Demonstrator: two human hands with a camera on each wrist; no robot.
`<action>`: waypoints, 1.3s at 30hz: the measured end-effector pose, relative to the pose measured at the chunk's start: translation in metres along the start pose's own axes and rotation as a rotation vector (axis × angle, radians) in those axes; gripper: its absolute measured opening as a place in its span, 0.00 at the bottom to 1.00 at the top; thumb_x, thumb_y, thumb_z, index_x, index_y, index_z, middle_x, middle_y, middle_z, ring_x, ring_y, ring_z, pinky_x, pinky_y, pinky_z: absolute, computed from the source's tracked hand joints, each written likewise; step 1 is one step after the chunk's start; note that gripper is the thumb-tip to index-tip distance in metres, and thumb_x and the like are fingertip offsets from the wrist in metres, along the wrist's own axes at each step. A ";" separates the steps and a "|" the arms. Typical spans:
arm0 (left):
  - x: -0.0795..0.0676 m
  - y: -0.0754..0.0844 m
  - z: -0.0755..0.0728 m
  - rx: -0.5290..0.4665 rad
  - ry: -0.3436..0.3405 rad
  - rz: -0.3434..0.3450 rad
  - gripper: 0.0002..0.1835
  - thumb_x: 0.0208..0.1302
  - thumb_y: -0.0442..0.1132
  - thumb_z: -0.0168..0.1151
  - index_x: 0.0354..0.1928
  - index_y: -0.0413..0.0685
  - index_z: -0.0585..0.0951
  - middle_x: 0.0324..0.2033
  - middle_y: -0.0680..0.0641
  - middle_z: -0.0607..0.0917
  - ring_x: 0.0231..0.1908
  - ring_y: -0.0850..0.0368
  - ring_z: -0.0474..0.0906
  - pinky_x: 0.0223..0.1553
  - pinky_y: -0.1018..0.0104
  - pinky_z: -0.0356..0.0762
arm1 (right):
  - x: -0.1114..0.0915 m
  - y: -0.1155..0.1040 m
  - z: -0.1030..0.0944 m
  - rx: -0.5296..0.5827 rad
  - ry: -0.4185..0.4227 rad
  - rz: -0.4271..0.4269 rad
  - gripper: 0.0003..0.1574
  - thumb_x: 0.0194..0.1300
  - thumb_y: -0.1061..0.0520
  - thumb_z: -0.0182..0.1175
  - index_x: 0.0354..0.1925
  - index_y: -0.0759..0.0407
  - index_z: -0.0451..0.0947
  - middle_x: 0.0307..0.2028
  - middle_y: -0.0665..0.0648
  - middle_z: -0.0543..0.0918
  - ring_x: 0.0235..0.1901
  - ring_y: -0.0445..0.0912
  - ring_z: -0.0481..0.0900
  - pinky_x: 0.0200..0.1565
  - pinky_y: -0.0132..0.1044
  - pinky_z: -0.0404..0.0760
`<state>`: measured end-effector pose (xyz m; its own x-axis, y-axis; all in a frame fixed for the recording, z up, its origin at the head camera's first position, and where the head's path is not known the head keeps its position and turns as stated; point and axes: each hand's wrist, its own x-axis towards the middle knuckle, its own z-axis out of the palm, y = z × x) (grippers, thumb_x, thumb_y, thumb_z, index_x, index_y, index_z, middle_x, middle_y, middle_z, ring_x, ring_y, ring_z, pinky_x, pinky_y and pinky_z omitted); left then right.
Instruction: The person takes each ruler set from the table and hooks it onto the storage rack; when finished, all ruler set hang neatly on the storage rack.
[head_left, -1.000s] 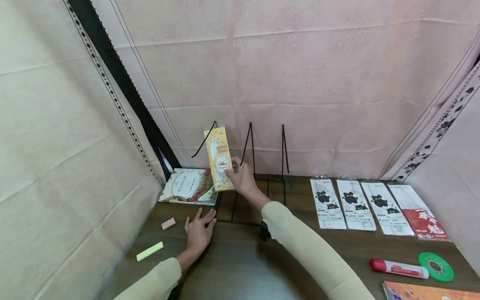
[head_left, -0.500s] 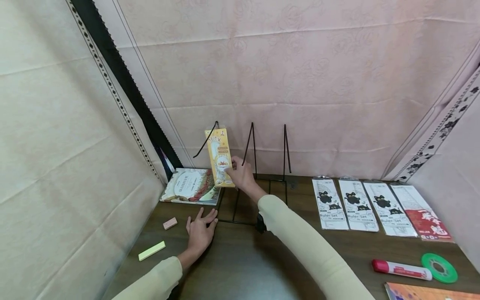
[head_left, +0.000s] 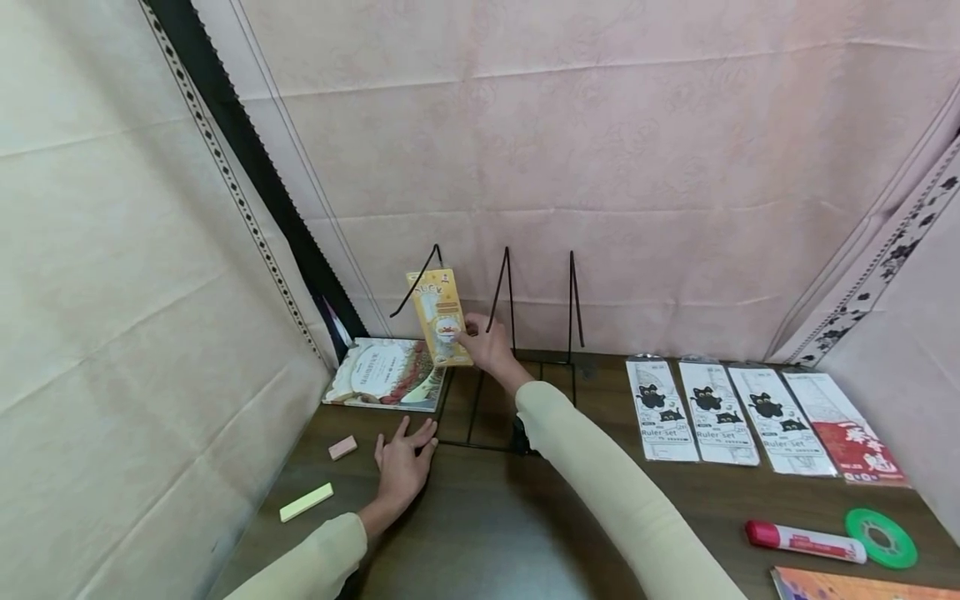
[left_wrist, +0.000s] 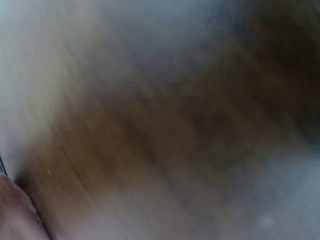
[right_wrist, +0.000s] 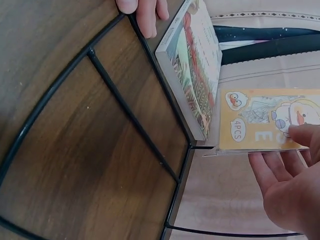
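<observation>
My right hand (head_left: 489, 346) pinches a yellow ruler set pack (head_left: 440, 312) by its lower right edge, thumb in front and fingers behind. A duck and "4PCS" are printed on the pack's face in the right wrist view. The pack stands tilted, with the left hook of a black wire rack (head_left: 474, 407) crossing in front of its upper part. My left hand (head_left: 402, 467) lies with fingers spread at the front left corner of the rack's base; its fingertips (right_wrist: 146, 20) touch the wire there. The left wrist view is blurred, with only a bit of skin at its corner.
Left of the rack lies a book (head_left: 386, 372), with a pink block (head_left: 342, 447) and a pale yellow block (head_left: 306, 502) nearer. Several ruler set packs (head_left: 662, 408) lie in a row at right. A red-capped marker (head_left: 806, 542), green tape roll (head_left: 881, 538) and orange booklet (head_left: 862, 585) lie in front.
The yellow pack's top edge has dropped and its lower edge has risen, so it looks shorter and more tilted. My right hand still grips it; my left hand stays at the rack's corner.
</observation>
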<state>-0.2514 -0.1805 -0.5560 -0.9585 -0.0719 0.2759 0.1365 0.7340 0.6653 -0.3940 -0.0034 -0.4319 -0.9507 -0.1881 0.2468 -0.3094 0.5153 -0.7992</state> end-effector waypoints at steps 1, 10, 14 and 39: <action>0.000 0.000 0.001 0.001 -0.003 -0.001 0.19 0.63 0.40 0.64 0.57 0.52 0.81 0.56 0.53 0.82 0.71 0.44 0.61 0.67 0.31 0.36 | 0.000 0.001 -0.001 0.013 0.000 0.004 0.09 0.66 0.52 0.59 0.40 0.53 0.83 0.39 0.51 0.87 0.43 0.46 0.82 0.43 0.42 0.80; 0.000 -0.001 -0.001 -0.018 -0.006 -0.007 0.19 0.63 0.40 0.64 0.57 0.52 0.81 0.56 0.52 0.82 0.71 0.44 0.61 0.68 0.31 0.34 | -0.004 0.011 -0.011 0.058 -0.002 0.026 0.10 0.66 0.52 0.61 0.44 0.52 0.83 0.41 0.50 0.86 0.43 0.45 0.82 0.42 0.40 0.81; 0.001 -0.001 -0.004 -0.007 0.006 -0.010 0.19 0.63 0.41 0.64 0.57 0.53 0.81 0.56 0.53 0.82 0.71 0.45 0.61 0.68 0.32 0.34 | -0.007 0.017 -0.021 0.031 0.000 0.021 0.12 0.66 0.51 0.61 0.46 0.51 0.82 0.42 0.48 0.86 0.44 0.44 0.82 0.43 0.40 0.82; -0.002 0.001 0.001 -0.003 -0.003 -0.016 0.20 0.63 0.41 0.64 0.58 0.53 0.80 0.57 0.53 0.82 0.71 0.45 0.61 0.68 0.31 0.34 | -0.086 0.034 -0.135 -0.196 -0.154 -0.083 0.31 0.64 0.41 0.61 0.62 0.48 0.69 0.55 0.54 0.81 0.57 0.53 0.78 0.56 0.50 0.77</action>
<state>-0.2496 -0.1791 -0.5564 -0.9613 -0.0814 0.2631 0.1220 0.7307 0.6718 -0.3259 0.1432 -0.4069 -0.9117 -0.3539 0.2087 -0.3991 0.6423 -0.6543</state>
